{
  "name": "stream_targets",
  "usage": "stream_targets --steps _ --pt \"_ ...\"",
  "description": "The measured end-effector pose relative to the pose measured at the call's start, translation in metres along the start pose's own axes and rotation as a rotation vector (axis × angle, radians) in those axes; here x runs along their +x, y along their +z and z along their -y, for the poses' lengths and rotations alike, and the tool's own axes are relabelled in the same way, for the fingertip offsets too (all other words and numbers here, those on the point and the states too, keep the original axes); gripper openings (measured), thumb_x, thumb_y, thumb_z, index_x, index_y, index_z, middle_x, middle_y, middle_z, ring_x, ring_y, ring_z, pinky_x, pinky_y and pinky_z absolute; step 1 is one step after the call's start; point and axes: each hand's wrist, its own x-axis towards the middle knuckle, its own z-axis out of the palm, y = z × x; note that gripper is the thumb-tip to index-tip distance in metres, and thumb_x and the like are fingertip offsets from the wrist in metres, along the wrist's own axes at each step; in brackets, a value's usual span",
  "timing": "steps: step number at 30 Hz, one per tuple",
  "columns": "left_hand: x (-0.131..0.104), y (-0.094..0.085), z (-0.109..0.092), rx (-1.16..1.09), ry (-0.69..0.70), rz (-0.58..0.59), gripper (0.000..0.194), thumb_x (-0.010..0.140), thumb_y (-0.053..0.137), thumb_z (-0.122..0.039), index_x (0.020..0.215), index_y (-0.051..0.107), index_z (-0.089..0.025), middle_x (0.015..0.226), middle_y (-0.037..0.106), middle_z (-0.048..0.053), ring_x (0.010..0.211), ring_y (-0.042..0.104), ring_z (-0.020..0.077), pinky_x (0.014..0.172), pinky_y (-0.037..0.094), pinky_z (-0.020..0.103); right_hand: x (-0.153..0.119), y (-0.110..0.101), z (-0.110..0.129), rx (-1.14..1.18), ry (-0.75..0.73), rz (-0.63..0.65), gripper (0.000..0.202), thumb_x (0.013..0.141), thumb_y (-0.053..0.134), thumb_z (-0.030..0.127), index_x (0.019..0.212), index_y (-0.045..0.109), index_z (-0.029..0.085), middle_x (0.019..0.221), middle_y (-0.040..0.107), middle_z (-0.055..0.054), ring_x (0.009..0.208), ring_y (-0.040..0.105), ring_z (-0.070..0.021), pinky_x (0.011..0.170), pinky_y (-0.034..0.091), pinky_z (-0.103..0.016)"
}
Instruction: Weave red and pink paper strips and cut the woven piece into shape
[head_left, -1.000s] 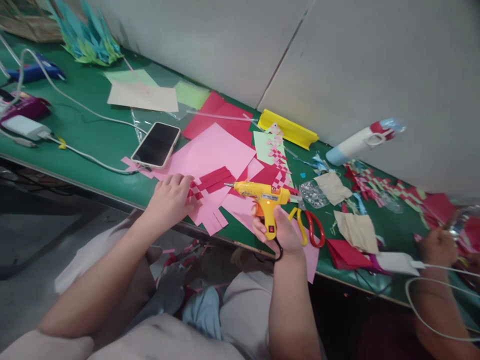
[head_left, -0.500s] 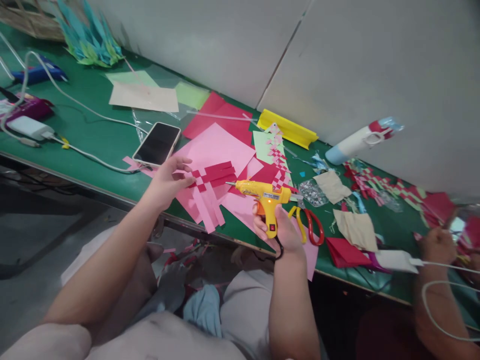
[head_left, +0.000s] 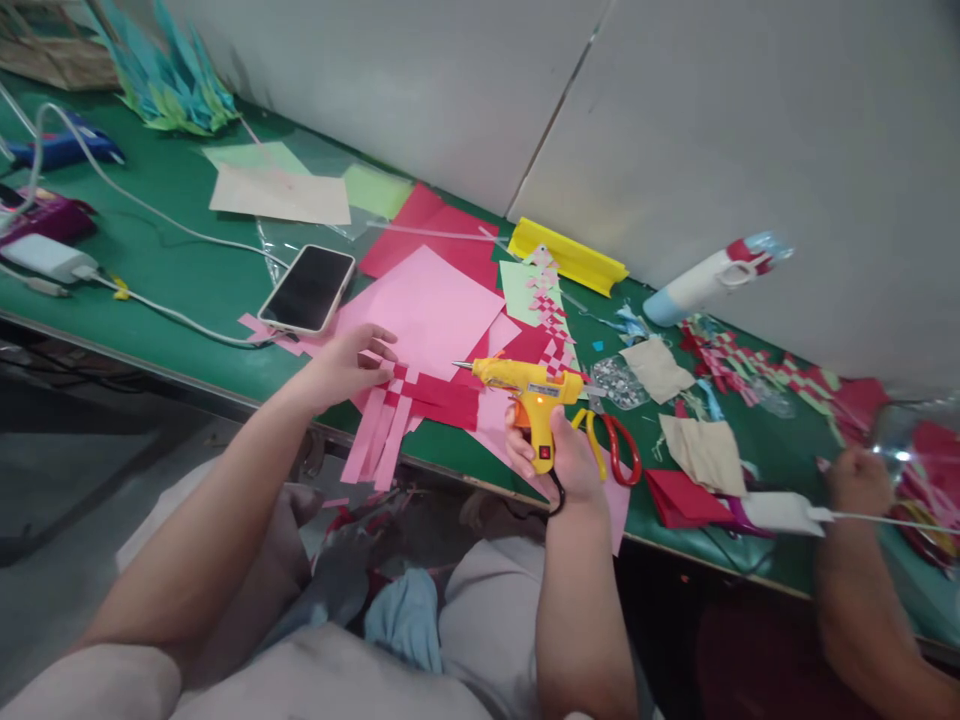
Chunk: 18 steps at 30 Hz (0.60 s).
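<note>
My right hand [head_left: 551,455] is wrapped round the handle of a yellow glue gun [head_left: 525,383], whose nozzle points left and whose orange light is lit. At the left edge of a small checkered weave of pink and red paper strips [head_left: 401,383], my left hand [head_left: 352,362] pinches with thumb and fingers, the other fingers slightly raised. The weave's pink tails hang toward the table's front edge, and its red tails reach right, under the nozzle. A large pink paper sheet [head_left: 424,300] lies behind it. Scissors with red and yellow handles [head_left: 622,450] rest just right of the glue gun.
A phone [head_left: 309,288] lies left on the green table [head_left: 172,270], near a white cable. Behind stand a yellow angled strip [head_left: 566,258] and a bottle [head_left: 705,285]. Cloth pouches [head_left: 701,452] and woven strips lie right, beside a co-worker's hand [head_left: 859,480].
The paper weave has turned clockwise in my left hand, its pink tails swinging left and its red tails dropping lower. My right hand keeps the glue gun almost still.
</note>
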Motion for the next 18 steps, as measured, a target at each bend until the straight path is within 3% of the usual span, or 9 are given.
stream_targets --steps 2,5,7,13,18 --pt "0.002 0.003 0.002 0.195 0.07 -0.055 0.04 0.073 0.063 -0.025 0.111 0.053 -0.017 0.099 0.063 0.008 0.079 0.064 0.0182 0.072 0.054 0.037 0.0 -0.001 0.0 -0.006 0.004 0.004 0.055 0.082 0.047 0.07 0.096 0.057 0.017 0.054 0.043 0.004 0.04 0.041 -0.0107 0.032 0.029 -0.021" --pt "0.003 0.008 0.004 0.538 0.255 -0.207 0.034 0.08 0.055 -0.023 0.114 0.054 -0.017 0.114 0.061 0.013 0.099 0.061 0.0239 0.088 0.05 0.043 -0.001 0.0 0.002 -0.024 -0.01 -0.004 0.056 0.081 0.048 0.071 0.097 0.057 0.017 0.054 0.042 0.004 0.037 0.036 -0.0089 0.031 0.024 -0.02" --pt "0.001 0.013 0.005 0.72 0.373 -0.242 0.03 0.084 0.051 -0.022 0.112 0.057 -0.016 0.117 0.061 0.014 0.11 0.056 0.0266 0.095 0.046 0.045 -0.001 0.0 0.003 -0.036 -0.018 -0.008 0.057 0.081 0.048 0.071 0.098 0.056 0.018 0.054 0.042 0.005 0.035 0.033 -0.0079 0.03 0.022 -0.02" --pt "-0.002 0.031 0.008 0.904 0.51 0.037 0.027 0.085 0.054 -0.028 0.106 0.063 -0.015 0.105 0.064 0.013 0.097 0.057 0.0271 0.09 0.047 0.043 0.001 -0.004 0.0 -0.077 -0.008 -0.015 0.059 0.081 0.044 0.073 0.095 0.057 0.017 0.054 0.041 0.005 0.037 0.037 -0.0087 0.032 0.024 -0.02" --pt "-0.001 0.036 0.01 0.965 0.489 0.063 0.029 0.087 0.054 -0.032 0.108 0.062 -0.014 0.105 0.063 0.013 0.095 0.057 0.0271 0.089 0.047 0.043 0.0 -0.007 -0.003 -0.063 -0.005 -0.016 0.057 0.084 0.042 0.07 0.096 0.057 0.016 0.055 0.042 0.004 0.04 0.044 -0.0106 0.034 0.029 -0.02"
